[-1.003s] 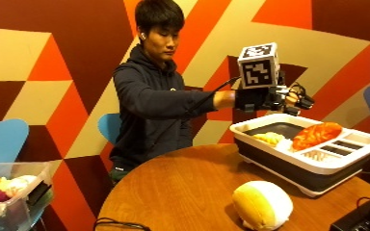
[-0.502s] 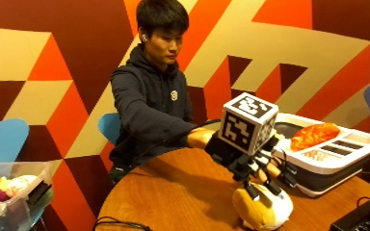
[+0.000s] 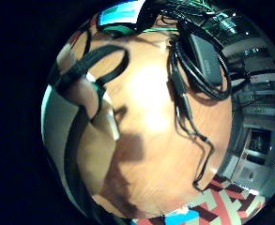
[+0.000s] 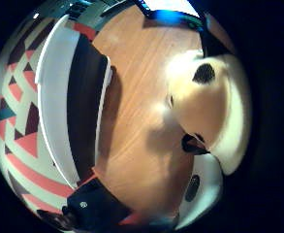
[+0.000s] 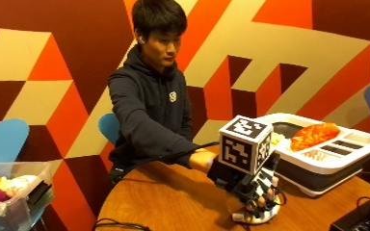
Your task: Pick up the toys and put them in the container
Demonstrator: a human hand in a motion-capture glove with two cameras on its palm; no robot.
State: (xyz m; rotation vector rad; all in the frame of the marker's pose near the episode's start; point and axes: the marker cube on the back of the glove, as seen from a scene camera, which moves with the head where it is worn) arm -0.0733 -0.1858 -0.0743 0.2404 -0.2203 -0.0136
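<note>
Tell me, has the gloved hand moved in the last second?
Yes. The gloved right hand has come down from above the white container to the cream plush toy on the round wooden table.

Outside camera faces person across table (image 5: 172,202); palm cameras (close) apparently downward.

A round wooden desk (image 5: 165,202) carries everything here. A white and dark grey container (image 5: 323,161) sits on it towards its far right edge. A pale yellow plush toy (image 4: 212,104) with dark spots lies on the wood near the front, apart from the container. At the right front edge rests a black box (image 5: 358,220) with black cables (image 3: 188,112) trailing across the wood. Another cable (image 5: 111,223) lies at the left front edge.
</note>
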